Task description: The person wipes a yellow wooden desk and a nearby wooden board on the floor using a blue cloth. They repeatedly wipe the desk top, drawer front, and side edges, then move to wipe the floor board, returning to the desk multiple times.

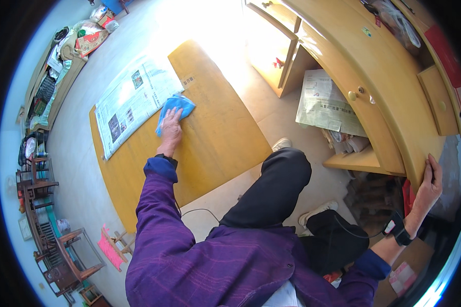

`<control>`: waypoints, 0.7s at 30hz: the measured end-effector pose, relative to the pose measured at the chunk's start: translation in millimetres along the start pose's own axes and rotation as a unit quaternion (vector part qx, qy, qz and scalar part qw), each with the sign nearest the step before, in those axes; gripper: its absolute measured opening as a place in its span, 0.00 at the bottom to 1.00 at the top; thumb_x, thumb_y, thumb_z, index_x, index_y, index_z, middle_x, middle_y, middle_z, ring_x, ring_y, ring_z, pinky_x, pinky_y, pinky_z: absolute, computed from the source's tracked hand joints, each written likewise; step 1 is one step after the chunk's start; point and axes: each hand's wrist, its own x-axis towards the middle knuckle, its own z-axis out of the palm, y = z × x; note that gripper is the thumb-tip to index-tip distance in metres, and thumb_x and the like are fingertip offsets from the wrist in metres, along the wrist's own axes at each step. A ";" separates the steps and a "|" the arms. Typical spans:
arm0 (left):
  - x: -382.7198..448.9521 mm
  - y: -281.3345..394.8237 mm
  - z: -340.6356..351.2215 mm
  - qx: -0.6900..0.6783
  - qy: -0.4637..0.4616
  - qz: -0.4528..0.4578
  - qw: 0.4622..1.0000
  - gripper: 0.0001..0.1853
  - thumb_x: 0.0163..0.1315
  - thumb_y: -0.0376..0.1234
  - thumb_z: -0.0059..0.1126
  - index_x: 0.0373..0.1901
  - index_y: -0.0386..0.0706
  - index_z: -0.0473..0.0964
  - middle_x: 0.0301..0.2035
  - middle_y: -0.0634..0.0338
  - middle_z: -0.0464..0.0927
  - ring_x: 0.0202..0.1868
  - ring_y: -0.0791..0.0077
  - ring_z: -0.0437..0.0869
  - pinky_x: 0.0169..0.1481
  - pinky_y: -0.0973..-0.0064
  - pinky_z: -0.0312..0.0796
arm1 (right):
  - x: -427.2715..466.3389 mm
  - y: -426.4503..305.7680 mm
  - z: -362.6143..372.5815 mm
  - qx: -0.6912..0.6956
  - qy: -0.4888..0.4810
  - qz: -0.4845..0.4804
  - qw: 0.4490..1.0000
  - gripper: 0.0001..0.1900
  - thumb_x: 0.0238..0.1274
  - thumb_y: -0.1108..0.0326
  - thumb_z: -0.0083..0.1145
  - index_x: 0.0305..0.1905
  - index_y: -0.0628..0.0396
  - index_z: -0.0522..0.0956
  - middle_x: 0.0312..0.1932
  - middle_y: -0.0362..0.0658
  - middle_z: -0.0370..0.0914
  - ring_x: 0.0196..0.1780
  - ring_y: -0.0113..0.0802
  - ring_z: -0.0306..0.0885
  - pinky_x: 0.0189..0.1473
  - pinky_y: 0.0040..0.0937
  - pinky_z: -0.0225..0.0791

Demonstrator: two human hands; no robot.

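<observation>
My left hand (170, 128) presses a folded blue cloth (178, 105) onto a yellow-brown wooden board (215, 134), its fingers spread over the cloth. Beside the cloth, a folded newspaper (138, 99) lies along the board's left part. My right hand (430, 178) rests with its fingers against the near corner of a yellow wooden cabinet (392, 96); its palm side is partly hidden. Inside the cabinet's open compartment, another newspaper (326, 103) hangs over a stack of papers (349, 144).
An open cabinet door (271, 50) juts out at the top. A cluttered sofa (67, 57), dark wooden chairs (67, 253) and a small stool with a pink seat (110, 249) stand to the left. A thin cable (199, 209) runs near my knees.
</observation>
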 end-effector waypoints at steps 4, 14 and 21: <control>-35.8 -56.7 -21.2 0.028 0.012 -0.029 0.999 0.32 0.63 0.20 0.43 0.69 0.49 0.76 0.69 0.45 0.75 0.73 0.40 0.71 0.78 0.52 0.63 | 1.1 0.7 -0.5 -0.006 -0.001 -0.003 1.000 0.12 0.78 0.71 0.56 0.57 0.57 0.86 0.53 0.41 0.87 0.56 0.31 0.81 0.64 0.28 0.70; -159.1 -228.3 -70.2 0.090 0.038 -0.207 0.973 0.28 0.68 0.26 0.43 0.70 0.39 0.72 0.67 0.38 0.74 0.69 0.37 0.73 0.75 0.52 0.65 | 5.9 16.6 -3.1 -0.029 0.013 0.024 0.999 0.14 0.78 0.67 0.56 0.58 0.58 0.86 0.55 0.42 0.87 0.58 0.32 0.81 0.65 0.30 0.70; -223.3 -270.6 -95.5 0.086 0.019 -0.417 0.904 0.28 0.66 0.28 0.47 0.70 0.38 0.71 0.62 0.38 0.77 0.65 0.39 0.76 0.69 0.52 0.69 | 10.0 30.0 -5.5 -0.048 0.012 0.019 0.999 0.14 0.78 0.66 0.57 0.58 0.58 0.86 0.54 0.43 0.88 0.58 0.33 0.82 0.65 0.30 0.70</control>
